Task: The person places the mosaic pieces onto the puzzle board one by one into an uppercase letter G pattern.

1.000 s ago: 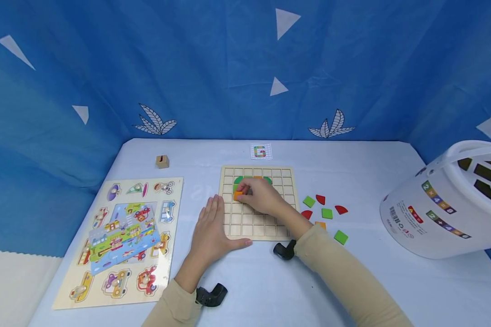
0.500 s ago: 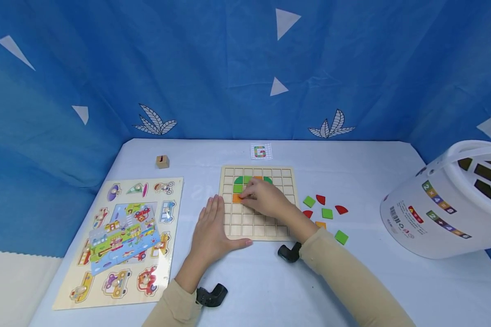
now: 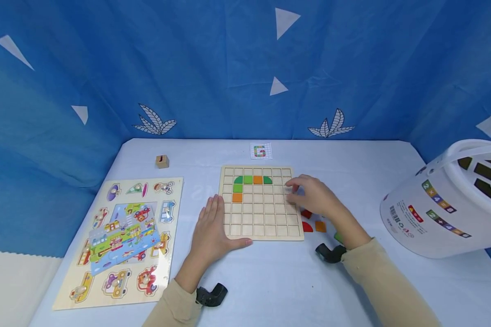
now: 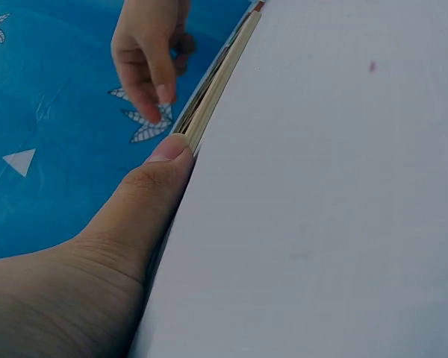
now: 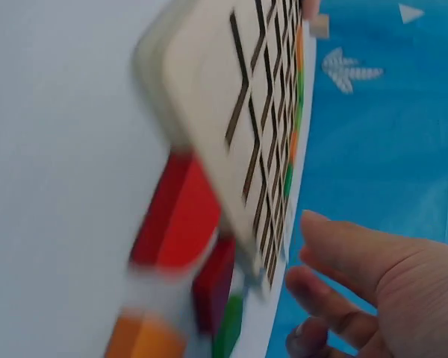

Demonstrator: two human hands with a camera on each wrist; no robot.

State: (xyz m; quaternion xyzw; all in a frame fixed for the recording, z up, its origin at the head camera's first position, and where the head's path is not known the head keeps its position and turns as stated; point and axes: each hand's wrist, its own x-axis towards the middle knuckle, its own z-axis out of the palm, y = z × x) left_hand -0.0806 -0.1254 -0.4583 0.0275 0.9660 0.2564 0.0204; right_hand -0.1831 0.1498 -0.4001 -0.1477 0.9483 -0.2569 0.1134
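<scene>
A wooden grid board (image 3: 262, 218) lies at the table's middle. Its upper left cells hold green tiles (image 3: 243, 180) and orange tiles (image 3: 237, 197), which form a top row and a short column. My left hand (image 3: 212, 227) lies flat at the board's left side, its thumb (image 4: 160, 175) pressed to the board's front edge (image 4: 216, 78). My right hand (image 3: 307, 193) hovers over the board's right edge, fingers loosely curled, holding nothing. Under and beside it lie loose red pieces (image 3: 307, 226), an orange piece (image 3: 320, 226) and a green one (image 3: 338, 236). The right wrist view shows the board (image 5: 246, 112) and red pieces (image 5: 175, 216) close by.
A vehicle peg puzzle (image 3: 122, 236) lies at the left. A small wooden cube (image 3: 162, 161) and a pattern card (image 3: 260, 151) sit toward the back. A large white bucket (image 3: 446, 200) lies tipped at the right. A blue cloth backdrop stands behind the table.
My right hand left the orange tile in the third row's cell and moved right to the board's right edge. The left hand has stayed put.
</scene>
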